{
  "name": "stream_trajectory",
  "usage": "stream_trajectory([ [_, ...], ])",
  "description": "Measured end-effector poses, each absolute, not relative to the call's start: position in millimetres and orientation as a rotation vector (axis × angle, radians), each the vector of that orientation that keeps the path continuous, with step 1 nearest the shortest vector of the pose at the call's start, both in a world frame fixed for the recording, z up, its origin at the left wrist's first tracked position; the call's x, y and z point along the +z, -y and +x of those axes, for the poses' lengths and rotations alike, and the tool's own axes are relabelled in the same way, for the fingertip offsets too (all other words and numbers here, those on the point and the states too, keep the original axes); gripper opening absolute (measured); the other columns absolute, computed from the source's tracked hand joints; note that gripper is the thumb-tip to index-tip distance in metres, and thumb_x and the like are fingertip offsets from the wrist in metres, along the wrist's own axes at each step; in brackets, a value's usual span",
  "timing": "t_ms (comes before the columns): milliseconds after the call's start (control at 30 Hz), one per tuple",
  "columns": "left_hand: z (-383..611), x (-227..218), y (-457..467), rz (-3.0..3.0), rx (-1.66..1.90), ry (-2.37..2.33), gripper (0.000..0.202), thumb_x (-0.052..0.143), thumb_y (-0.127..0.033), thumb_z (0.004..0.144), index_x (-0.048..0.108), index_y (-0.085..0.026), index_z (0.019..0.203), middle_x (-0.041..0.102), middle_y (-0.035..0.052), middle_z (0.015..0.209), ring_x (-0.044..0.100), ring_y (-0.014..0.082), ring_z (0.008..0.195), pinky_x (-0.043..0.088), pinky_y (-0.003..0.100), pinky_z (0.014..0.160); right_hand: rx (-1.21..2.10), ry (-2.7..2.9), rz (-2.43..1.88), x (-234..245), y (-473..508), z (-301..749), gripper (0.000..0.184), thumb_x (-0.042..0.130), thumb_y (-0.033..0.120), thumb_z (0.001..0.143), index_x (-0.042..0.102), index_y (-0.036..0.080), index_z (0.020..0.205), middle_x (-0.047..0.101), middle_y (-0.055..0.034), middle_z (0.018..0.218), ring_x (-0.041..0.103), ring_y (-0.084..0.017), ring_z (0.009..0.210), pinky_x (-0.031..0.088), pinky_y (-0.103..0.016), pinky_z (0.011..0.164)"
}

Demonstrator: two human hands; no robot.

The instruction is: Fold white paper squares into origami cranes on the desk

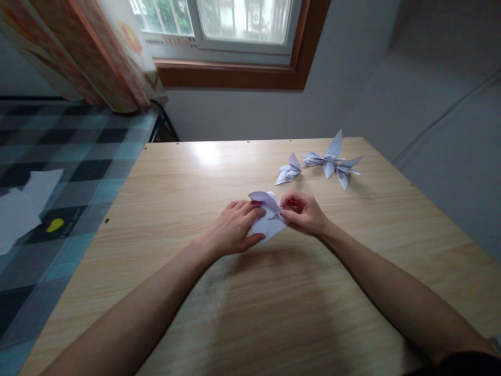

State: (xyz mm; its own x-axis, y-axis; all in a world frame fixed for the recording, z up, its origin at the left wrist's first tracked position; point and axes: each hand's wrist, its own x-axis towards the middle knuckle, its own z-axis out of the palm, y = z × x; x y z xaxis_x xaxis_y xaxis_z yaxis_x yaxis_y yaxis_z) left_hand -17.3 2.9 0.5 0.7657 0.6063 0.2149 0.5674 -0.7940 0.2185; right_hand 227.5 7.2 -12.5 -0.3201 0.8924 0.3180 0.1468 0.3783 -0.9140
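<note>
A partly folded piece of white paper [270,225] lies on the wooden table between my two hands, with one flap curling up at its far side. My left hand [239,224] holds the paper's left side, fingers over the top and thumb along the near edge. On the right, my right hand [303,211] pinches the paper's right corner between thumb and forefinger. Just beyond are folded white paper pieces with pointed petals: a single one [289,169] and a cluster [331,161] to its right.
The light wooden table [176,209] reaches toward a wall with a window [242,23]. At the left, a bed with a checked cover [23,292] carries loose white paper sheets [23,209]. A patterned curtain [86,52] hangs above it.
</note>
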Motion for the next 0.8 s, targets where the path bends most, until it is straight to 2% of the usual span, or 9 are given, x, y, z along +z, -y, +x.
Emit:
stream_trajectory([
  [200, -18, 1, -3, 2.838, 0.400, -0.947, 0.043, 0.061, -0.043, 0.087, 0.056, -0.020, 0.123, 0.056, 0.0135, 0.136, 0.056, 0.0313, 0.119, 0.043, 0.048, 0.102, 0.665, 1.879, -1.012, -12, -8, 215, 0.008, 0.066, 0.023, 0.086, 0.064, 0.020, 0.079, 0.061, -0.0028, 0.080, 0.058, -0.017, 0.076, 0.046, -0.029, 0.062],
  [367, -17, 1, -3, 2.841, 0.416, -0.950, 0.040, 0.061, -0.044, 0.087, 0.059, -0.019, 0.118, 0.055, 0.0144, 0.136, 0.055, 0.0316, 0.119, 0.043, 0.048, 0.102, 0.401, 1.975, -1.059, -12, -8, 208, 0.004, 0.065, 0.020, 0.085, 0.062, 0.022, 0.087, 0.059, -0.0058, 0.092, 0.059, -0.023, 0.091, 0.051, -0.038, 0.078],
  [467, -17, 1, -2, 2.845, 0.425, -0.953, 0.044, 0.061, -0.043, 0.087, 0.058, -0.019, 0.123, 0.052, 0.0156, 0.139, 0.054, 0.0322, 0.120, 0.043, 0.049, 0.102, 0.335, 1.930, -1.009, -15, -7, 207, 0.029, 0.072, 0.030, 0.082, 0.057, 0.024, 0.106, 0.059, -0.0082, 0.106, 0.057, -0.027, 0.103, 0.051, -0.044, 0.087],
  [533, -17, 2, -2, 2.860, 0.412, -0.954, 0.048, 0.059, -0.044, 0.088, 0.056, -0.019, 0.129, 0.051, 0.0168, 0.139, 0.053, 0.0332, 0.120, 0.042, 0.050, 0.101, 0.377, 1.902, -0.968, -18, -6, 207, 0.053, 0.078, 0.041, 0.077, 0.052, 0.025, 0.121, 0.057, -0.0097, 0.116, 0.056, -0.028, 0.104, 0.051, -0.045, 0.086],
  [600, -17, 3, -2, 2.881, 0.371, -0.954, 0.050, 0.057, -0.044, 0.090, 0.054, -0.020, 0.134, 0.052, 0.0170, 0.137, 0.052, 0.0337, 0.120, 0.042, 0.050, 0.101, 0.467, 1.885, -0.956, -19, -6, 207, 0.068, 0.079, 0.045, 0.075, 0.046, 0.026, 0.131, 0.054, -0.0108, 0.123, 0.056, -0.027, 0.101, 0.052, -0.043, 0.081],
  [700, -16, 6, -1, 2.904, 0.301, -0.964, 0.052, 0.054, -0.045, 0.092, 0.050, -0.025, 0.140, 0.054, 0.0147, 0.131, 0.052, 0.0323, 0.117, 0.041, 0.049, 0.100, 0.552, 1.855, -0.976, -18, -5, 207, 0.062, 0.073, 0.035, 0.080, 0.044, 0.027, 0.134, 0.054, -0.0101, 0.123, 0.055, -0.023, 0.093, 0.051, -0.038, 0.074],
  [800, -15, 7, 0, 2.902, 0.251, -0.998, 0.056, 0.053, -0.046, 0.092, 0.046, -0.024, 0.143, 0.056, 0.0135, 0.128, 0.051, 0.0317, 0.115, 0.039, 0.048, 0.100, 0.633, 1.783, -0.934, -16, -3, 207, 0.056, 0.061, 0.022, 0.075, 0.047, 0.027, 0.129, 0.054, -0.0071, 0.118, 0.051, -0.018, 0.081, 0.047, -0.035, 0.070],
])
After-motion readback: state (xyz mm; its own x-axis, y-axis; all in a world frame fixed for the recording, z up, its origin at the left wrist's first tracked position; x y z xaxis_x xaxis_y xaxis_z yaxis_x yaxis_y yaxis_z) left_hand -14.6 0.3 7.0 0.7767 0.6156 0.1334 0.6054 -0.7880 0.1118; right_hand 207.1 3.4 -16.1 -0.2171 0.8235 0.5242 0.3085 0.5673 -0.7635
